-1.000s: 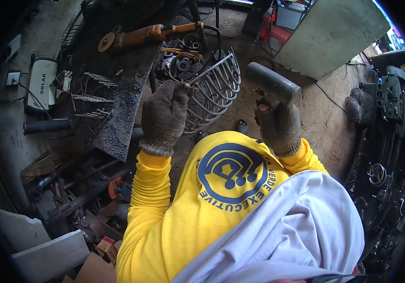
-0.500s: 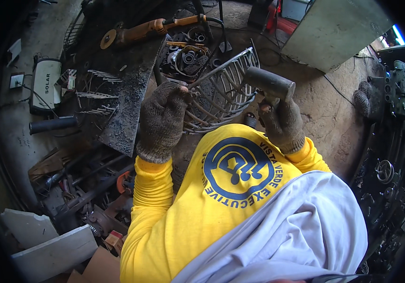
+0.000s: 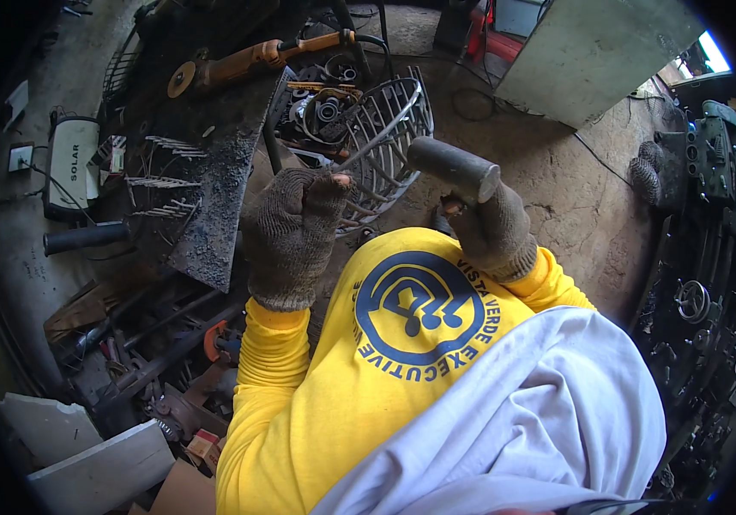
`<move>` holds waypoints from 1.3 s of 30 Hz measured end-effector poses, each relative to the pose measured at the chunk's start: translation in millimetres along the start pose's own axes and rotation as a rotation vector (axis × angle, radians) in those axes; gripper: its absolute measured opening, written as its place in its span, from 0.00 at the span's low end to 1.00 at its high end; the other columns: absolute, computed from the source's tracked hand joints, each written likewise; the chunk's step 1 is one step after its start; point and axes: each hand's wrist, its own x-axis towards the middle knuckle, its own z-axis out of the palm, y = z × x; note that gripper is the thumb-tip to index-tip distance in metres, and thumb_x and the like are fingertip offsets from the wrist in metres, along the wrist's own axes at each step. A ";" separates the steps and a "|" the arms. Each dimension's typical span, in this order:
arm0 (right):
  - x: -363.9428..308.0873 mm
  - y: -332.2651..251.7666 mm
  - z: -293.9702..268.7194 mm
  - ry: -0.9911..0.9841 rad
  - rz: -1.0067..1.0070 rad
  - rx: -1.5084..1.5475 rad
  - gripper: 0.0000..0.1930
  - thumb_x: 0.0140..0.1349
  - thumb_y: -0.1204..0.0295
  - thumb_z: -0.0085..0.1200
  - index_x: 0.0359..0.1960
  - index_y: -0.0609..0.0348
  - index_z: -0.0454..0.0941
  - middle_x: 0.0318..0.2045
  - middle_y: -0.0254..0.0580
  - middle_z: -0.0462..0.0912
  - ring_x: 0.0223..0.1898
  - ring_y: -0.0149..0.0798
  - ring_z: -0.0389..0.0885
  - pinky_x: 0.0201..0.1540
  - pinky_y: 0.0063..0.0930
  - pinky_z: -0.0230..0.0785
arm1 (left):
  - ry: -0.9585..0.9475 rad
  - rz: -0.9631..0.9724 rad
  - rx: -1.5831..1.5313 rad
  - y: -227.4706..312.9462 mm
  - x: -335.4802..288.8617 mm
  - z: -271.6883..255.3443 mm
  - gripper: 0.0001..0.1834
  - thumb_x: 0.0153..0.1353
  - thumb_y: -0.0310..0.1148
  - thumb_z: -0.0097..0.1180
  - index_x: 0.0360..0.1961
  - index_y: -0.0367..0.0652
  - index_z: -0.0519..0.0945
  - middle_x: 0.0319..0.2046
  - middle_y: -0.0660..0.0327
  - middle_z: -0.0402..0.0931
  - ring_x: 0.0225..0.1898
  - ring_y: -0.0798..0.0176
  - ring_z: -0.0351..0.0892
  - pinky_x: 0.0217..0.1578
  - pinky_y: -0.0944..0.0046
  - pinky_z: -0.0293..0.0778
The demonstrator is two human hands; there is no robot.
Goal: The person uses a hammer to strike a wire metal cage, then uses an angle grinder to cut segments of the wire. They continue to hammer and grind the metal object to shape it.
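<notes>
My left hand (image 3: 289,236), in a dark knitted work glove with the thumb tip bare, is closed on the near end of a curved metal-bar basket frame (image 3: 378,178). The frame's parallel rods bow outward, and it is held tilted up in front of me. In my right hand (image 3: 500,233), gloved the same way, is a hammer (image 3: 454,166) with a thick cylindrical steel head. The fingers wrap its handle, which is mostly hidden. Its head hangs just right of the frame, and I cannot tell whether the two touch.
A dark worktable (image 3: 214,219) at the left bears an orange angle grinder (image 3: 244,64) and several bundles of thin rods (image 3: 162,183). Behind the frame lie rings and metal parts (image 3: 327,110). Heavy dark machinery (image 3: 702,283) lines the right; scrap and boards (image 3: 111,459) lie lower left.
The bar frame has turned in my left hand and now stands steeper and narrower. My right hand and the hammer have shifted left and slightly down in the view. The whole view has shifted slightly.
</notes>
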 end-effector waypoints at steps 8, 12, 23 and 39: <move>-9.5 16.9 -7.7 -0.059 -0.020 -0.210 0.20 0.71 0.73 0.49 0.62 0.68 0.69 0.42 0.47 0.85 0.36 0.40 0.85 0.43 0.33 0.77 | 0.016 0.067 0.090 4.7 4.1 3.7 0.15 0.64 0.43 0.63 0.30 0.42 0.84 0.21 0.58 0.80 0.22 0.59 0.80 0.25 0.61 0.73; 24.8 1.3 -32.0 -0.747 -0.022 -0.521 0.15 0.65 0.71 0.55 0.52 0.58 0.77 0.36 0.45 0.86 0.36 0.45 0.85 0.41 0.39 0.77 | 0.014 0.088 0.181 -1.4 3.6 5.7 0.14 0.64 0.43 0.63 0.30 0.42 0.83 0.22 0.56 0.81 0.23 0.57 0.82 0.25 0.60 0.74; -2.6 -3.8 -4.5 0.179 -0.074 0.082 0.12 0.72 0.73 0.47 0.54 0.61 0.72 0.41 0.36 0.79 0.28 0.27 0.75 0.30 0.22 0.70 | 0.042 0.114 0.209 -4.1 18.0 -7.0 0.13 0.65 0.42 0.62 0.31 0.43 0.84 0.23 0.55 0.82 0.26 0.54 0.84 0.27 0.59 0.75; -3.9 0.2 -5.4 0.106 0.108 -0.121 0.18 0.66 0.79 0.51 0.59 0.63 0.71 0.45 0.48 0.83 0.43 0.40 0.83 0.45 0.31 0.75 | 0.061 -0.086 -0.123 -13.9 9.3 -24.2 0.17 0.67 0.43 0.61 0.32 0.37 0.83 0.18 0.67 0.71 0.22 0.75 0.66 0.25 0.67 0.64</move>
